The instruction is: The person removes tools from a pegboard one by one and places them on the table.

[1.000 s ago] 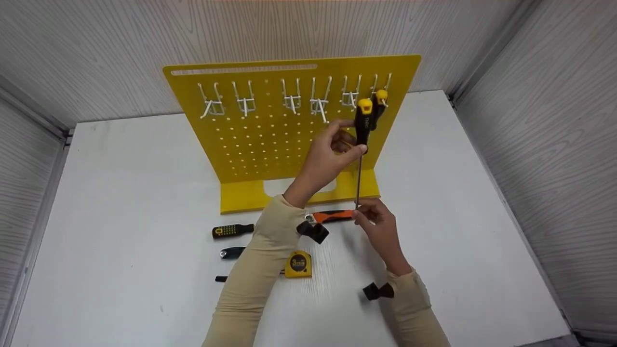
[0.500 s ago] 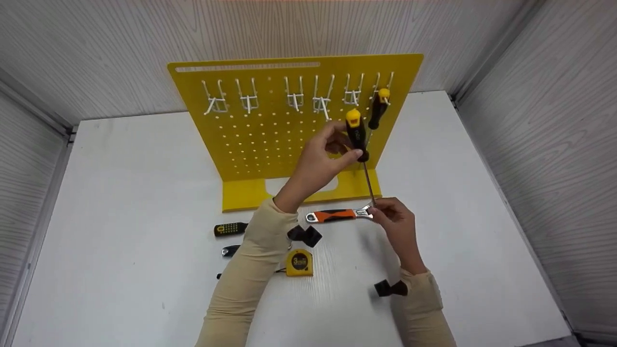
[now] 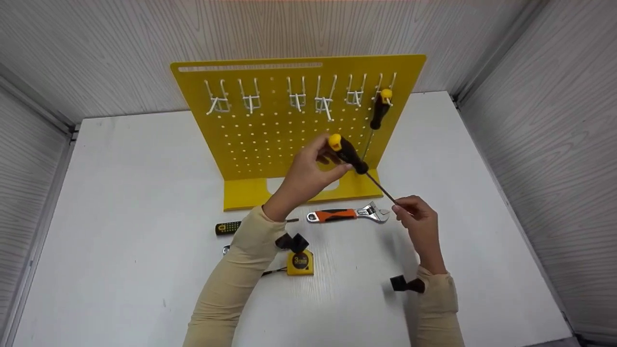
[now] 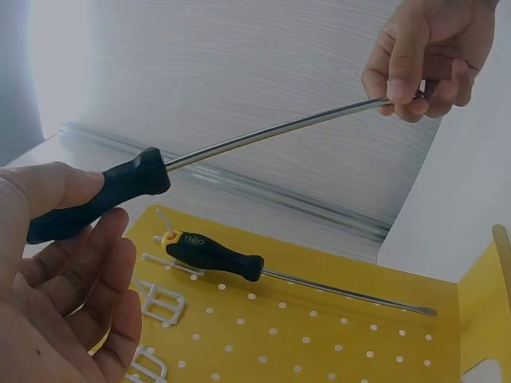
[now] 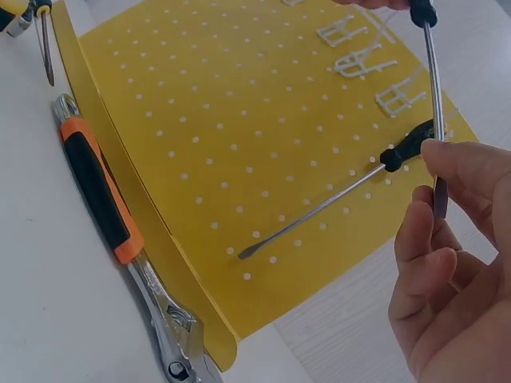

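Observation:
A screwdriver [image 3: 351,155] with a black handle and yellow end slants in the air before the pegboard. My left hand [image 3: 308,171] pinches its handle between thumb and fingers. Near the flat tip, my right hand [image 3: 420,226] pinches the metal shaft, as the right wrist view shows. Behind it a second screwdriver [image 3: 380,112] hangs on the rightmost hook of the yellow pegboard [image 3: 270,140]; its flat blade shows in the left wrist view. Below the board lies an adjustable wrench [image 3: 337,215] with an orange and black handle.
Several white wire hooks [image 3: 296,99] line the board's upper part. Left of the wrench lie a yellow tape measure [image 3: 300,262] and a tool with a black and yellow dotted handle [image 3: 227,228]. My left sleeve partly covers other tools there.
The held screwdriver has tilted from near upright to a slant, handle lower and to the left. My right hand has moved right with the tip, uncovering the wrench's head.

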### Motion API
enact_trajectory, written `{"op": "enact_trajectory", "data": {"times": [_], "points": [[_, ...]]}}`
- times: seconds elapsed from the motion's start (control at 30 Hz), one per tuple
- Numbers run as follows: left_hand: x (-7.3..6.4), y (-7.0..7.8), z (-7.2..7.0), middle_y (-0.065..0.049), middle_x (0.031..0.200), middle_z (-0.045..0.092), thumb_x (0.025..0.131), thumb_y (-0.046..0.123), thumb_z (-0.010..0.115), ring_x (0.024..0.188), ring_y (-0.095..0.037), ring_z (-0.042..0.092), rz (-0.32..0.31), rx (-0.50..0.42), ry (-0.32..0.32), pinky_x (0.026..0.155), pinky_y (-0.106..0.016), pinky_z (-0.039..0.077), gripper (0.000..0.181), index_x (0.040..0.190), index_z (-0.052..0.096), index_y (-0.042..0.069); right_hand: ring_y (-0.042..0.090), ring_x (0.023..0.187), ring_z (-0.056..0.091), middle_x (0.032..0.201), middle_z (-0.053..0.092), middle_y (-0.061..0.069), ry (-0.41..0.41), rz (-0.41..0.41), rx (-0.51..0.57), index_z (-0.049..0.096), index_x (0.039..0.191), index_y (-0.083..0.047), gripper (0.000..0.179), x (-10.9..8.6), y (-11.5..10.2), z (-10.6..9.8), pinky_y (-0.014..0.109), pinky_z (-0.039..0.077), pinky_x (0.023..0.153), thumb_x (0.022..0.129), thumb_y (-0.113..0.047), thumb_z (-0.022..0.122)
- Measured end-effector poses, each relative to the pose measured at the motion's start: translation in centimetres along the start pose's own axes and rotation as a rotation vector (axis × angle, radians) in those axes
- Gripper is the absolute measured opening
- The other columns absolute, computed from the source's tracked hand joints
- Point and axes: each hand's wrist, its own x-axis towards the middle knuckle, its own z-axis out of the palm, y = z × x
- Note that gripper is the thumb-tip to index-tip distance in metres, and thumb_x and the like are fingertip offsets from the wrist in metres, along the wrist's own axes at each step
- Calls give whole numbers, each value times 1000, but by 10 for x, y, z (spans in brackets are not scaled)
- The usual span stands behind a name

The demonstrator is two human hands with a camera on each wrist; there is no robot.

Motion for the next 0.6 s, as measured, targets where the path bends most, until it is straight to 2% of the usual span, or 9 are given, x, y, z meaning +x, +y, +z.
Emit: {"op": "enact_trajectory", "data": {"times": [0.13,0.2,0.43,0.6], "points": [[-7,-6,-1,-12,106,67,86,16,72,94,-21,62,12,-21,8,88,-43,49,38,118,55,4,7,62,51,76,60,-2,19,-11,8,66,93,6,11,0,2,-8,16,40,51,84,-1,70],[-10,-10,-1,-11,106,66,85,16,72,94,-21,62,6,-31,14,87,-41,49,39,118,55,5,8,62,50,76,59,-1,25,-14,4,67,93,5,12,1,2,-12,17,39,51,85,-2,71],[-24,-25,6,-9,108,62,82,18,76,98,-19,56,-75,-27,20,86,-31,45,40,117,58,8,9,63,50,78,61,-1,59,-4,-22,67,95,7,14,3,2,-23,18,38,50,84,-2,71],[-36,-38,11,-8,108,63,81,17,76,98,-20,55,-101,-42,18,87,-35,46,38,115,60,8,8,68,53,80,63,-2,83,37,-59,65,98,11,19,4,4,-28,16,39,51,83,0,71]]}}
